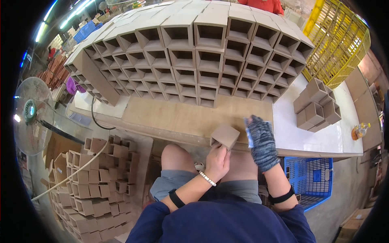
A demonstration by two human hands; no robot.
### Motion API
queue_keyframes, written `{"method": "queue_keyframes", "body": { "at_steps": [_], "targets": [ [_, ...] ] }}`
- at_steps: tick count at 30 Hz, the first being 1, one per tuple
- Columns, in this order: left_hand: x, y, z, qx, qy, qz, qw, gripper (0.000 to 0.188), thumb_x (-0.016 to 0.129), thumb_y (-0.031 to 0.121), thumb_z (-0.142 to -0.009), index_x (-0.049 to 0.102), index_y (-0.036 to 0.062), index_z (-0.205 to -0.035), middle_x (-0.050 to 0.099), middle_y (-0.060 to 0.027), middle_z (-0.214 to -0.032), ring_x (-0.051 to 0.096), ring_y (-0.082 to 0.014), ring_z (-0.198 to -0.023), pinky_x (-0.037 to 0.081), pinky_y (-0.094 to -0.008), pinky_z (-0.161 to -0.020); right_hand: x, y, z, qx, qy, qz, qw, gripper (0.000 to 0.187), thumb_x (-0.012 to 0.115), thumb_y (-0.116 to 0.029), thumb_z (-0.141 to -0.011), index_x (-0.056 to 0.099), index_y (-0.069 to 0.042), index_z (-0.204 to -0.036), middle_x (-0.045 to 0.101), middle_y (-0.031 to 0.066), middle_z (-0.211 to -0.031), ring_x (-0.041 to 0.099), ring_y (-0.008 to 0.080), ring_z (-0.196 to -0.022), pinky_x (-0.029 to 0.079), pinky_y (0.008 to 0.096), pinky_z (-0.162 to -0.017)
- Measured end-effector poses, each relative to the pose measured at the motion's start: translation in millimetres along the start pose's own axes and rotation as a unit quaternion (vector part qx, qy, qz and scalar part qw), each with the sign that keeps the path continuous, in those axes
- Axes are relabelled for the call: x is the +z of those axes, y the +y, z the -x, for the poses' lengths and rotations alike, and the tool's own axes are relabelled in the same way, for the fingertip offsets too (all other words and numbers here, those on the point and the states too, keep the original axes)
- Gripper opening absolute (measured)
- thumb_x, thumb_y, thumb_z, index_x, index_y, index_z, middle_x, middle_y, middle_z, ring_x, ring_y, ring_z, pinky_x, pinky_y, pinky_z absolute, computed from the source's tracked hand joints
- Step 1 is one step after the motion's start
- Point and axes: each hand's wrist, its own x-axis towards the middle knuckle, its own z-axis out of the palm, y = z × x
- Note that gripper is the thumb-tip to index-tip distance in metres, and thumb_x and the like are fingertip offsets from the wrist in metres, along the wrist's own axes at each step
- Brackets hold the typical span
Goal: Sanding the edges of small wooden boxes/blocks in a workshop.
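My bare left hand (218, 163), with a beaded bracelet at the wrist, grips the near lower edge of a small square cardboard tube (227, 135). One open end of the tube faces me and to the left, just over the table's front edge. To its right, my right hand (262, 142) wears a grey knitted glove and is closed round a thin blue-and-white piece (249, 133). Most of that piece is hidden by the hand, so its kind does not show. The right hand is apart from the tube.
A wall of stacked cardboard tubes (209, 60) spans the table's (170, 115) back. More tubes (318, 106) and an amber bottle (360, 131) stand right. Beyond is a yellow crate (336, 44). A blue basket (308, 180), a tube pile (95, 182) and a fan (32, 111) flank me.
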Motion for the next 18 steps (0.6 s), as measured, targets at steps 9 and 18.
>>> {"method": "queue_keyframes", "body": {
  "at_steps": [9, 18],
  "targets": [
    [6.2, -8.2, 7.8, 0.060, -0.044, -0.044, 0.996, 0.022, 0.050, -0.003, -0.070, 0.050, -0.0029, -0.092, 0.055, -0.0146, -0.068, 0.056, -0.0295, -0.068, 0.043, -0.0417, -0.080, 24.1, 33.3, 11.6, -0.038, 0.042, 0.088, 0.994, 0.028, 0.045, -0.015, -0.081, 0.055, -0.007, -0.107, 0.055, 0.0141, -0.104, 0.051, 0.0277, -0.100, 0.033, 0.0447, -0.091],
    [7.3, -5.3, 3.7, 0.066, -0.026, -0.018, 0.997, 0.016, 0.053, 0.000, -0.072, 0.051, -0.0023, -0.087, 0.055, -0.0172, -0.067, 0.055, -0.0351, -0.066, 0.045, -0.0424, -0.076, 31.6, 18.9, -4.5, 0.092, -0.180, 0.030, 0.979, 0.036, 0.042, -0.011, -0.082, 0.048, -0.004, -0.117, 0.048, 0.0149, -0.119, 0.043, 0.0292, -0.114, 0.028, 0.0434, -0.098]
  ]
}}
